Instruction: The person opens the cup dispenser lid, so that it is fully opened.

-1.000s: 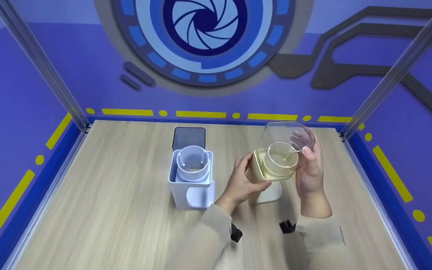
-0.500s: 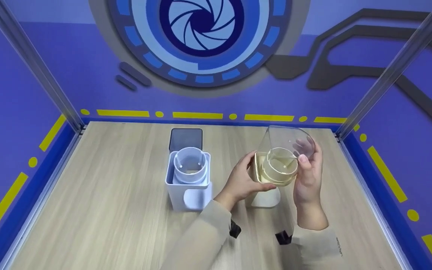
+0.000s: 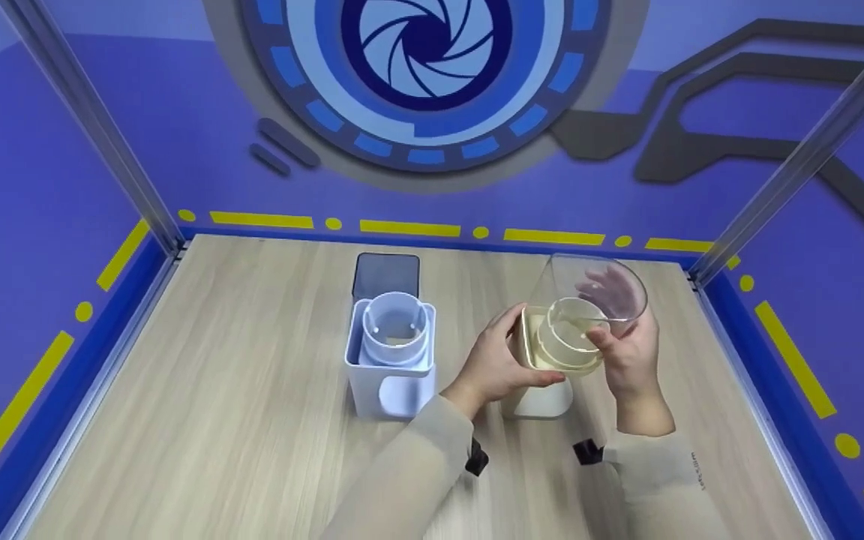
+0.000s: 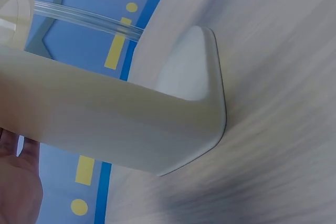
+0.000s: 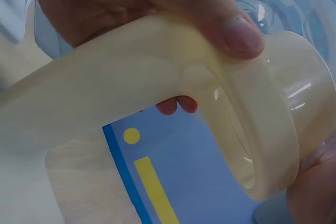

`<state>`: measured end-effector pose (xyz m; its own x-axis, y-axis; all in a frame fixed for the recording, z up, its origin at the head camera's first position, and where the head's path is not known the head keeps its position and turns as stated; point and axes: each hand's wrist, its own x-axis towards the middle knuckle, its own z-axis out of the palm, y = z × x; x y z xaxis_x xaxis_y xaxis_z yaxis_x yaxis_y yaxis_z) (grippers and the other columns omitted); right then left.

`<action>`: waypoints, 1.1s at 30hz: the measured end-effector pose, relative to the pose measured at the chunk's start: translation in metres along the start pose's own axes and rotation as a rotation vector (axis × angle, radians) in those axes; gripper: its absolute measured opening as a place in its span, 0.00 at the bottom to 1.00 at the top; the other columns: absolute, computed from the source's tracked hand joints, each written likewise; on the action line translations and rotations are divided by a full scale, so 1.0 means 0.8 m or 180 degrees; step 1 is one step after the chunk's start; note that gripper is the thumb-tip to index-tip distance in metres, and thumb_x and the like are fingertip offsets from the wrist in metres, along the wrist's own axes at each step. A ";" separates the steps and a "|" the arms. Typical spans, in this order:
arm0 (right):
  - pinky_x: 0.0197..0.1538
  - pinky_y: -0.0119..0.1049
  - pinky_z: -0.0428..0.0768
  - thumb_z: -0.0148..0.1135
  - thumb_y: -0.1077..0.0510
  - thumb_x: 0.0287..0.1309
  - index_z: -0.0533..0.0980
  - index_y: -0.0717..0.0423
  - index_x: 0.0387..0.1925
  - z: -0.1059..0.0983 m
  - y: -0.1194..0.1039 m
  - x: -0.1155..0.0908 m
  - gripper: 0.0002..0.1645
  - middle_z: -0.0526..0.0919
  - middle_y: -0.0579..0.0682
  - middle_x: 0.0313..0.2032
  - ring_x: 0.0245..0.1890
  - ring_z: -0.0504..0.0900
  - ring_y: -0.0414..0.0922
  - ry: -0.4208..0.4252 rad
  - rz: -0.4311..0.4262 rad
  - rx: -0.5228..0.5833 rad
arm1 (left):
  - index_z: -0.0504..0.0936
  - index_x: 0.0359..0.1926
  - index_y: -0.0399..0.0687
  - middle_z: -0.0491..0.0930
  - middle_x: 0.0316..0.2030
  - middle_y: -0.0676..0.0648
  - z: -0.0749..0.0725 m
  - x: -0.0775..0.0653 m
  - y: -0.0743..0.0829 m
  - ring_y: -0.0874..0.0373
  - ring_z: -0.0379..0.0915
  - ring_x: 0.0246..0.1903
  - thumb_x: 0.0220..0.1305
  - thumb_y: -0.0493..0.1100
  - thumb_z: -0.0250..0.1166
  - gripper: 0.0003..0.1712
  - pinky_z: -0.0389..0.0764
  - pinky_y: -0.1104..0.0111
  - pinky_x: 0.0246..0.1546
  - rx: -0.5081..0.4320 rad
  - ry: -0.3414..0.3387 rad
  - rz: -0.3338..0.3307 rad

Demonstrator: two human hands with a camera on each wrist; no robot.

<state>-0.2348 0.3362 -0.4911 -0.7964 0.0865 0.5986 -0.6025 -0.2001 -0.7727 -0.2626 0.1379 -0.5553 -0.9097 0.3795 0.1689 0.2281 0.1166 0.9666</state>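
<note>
In the head view my left hand [image 3: 492, 360] grips the upper body of a cream plastic dispenser [image 3: 529, 349], thumb along its front rim. The same dispenser [image 4: 115, 119] crosses the left wrist view, its flat foot on the wood. A round collar [image 5: 262, 135] juts from its top in the right wrist view. My right hand [image 3: 631, 356] holds a clear cover [image 3: 563, 277] between thumb and fingers; the fingers show through the plastic. Beside the cover's edge, the right thumb overlaps a clear round cup [image 3: 571, 330] set in the dispenser top. The cover's lower edge is hard to make out.
Left of the hands stands a similar pale blue dispenser [image 3: 391, 360] with a round cup in its top. Behind it lies a smoky grey square cover [image 3: 387, 275]. Purple-blue panels and metal posts [image 3: 94, 124] border the wooden table [image 3: 252, 390].
My right thumb has moved inward and down, over the clear cup's edge, and more of the fingers show behind the cover. My left hand keeps its grip; the blue dispenser stays put.
</note>
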 end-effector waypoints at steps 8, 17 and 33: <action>0.71 0.39 0.88 0.91 0.50 0.55 0.75 0.65 0.75 0.000 0.000 0.004 0.52 0.89 0.58 0.64 0.62 0.91 0.51 0.0157 -0.0017 -0.0100 | 0.66 0.88 0.52 0.73 0.82 0.50 0.000 0.004 0.001 0.55 0.70 0.80 0.41 0.54 0.96 0.74 0.72 0.63 0.84 0.0217 -0.0040 0.0009; 0.72 0.41 0.87 0.94 0.48 0.49 0.76 0.64 0.73 0.005 0.007 0.004 0.55 0.89 0.59 0.63 0.61 0.91 0.52 0.0248 -0.0135 0.0064 | 0.66 0.87 0.51 0.73 0.81 0.51 -0.004 0.003 -0.001 0.56 0.70 0.80 0.41 0.55 0.96 0.74 0.71 0.62 0.85 0.0252 -0.0047 0.0044; 0.70 0.38 0.87 0.91 0.47 0.53 0.77 0.64 0.72 0.005 0.007 0.007 0.51 0.90 0.59 0.62 0.59 0.92 0.51 0.0325 -0.0186 -0.0155 | 0.66 0.88 0.53 0.73 0.81 0.52 -0.005 0.002 -0.001 0.57 0.70 0.79 0.40 0.54 0.96 0.75 0.71 0.62 0.84 0.0224 -0.0052 0.0007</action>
<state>-0.2422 0.3319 -0.4911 -0.7596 0.1961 0.6201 -0.6478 -0.1446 -0.7479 -0.2659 0.1350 -0.5549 -0.9035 0.3945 0.1675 0.2546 0.1798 0.9502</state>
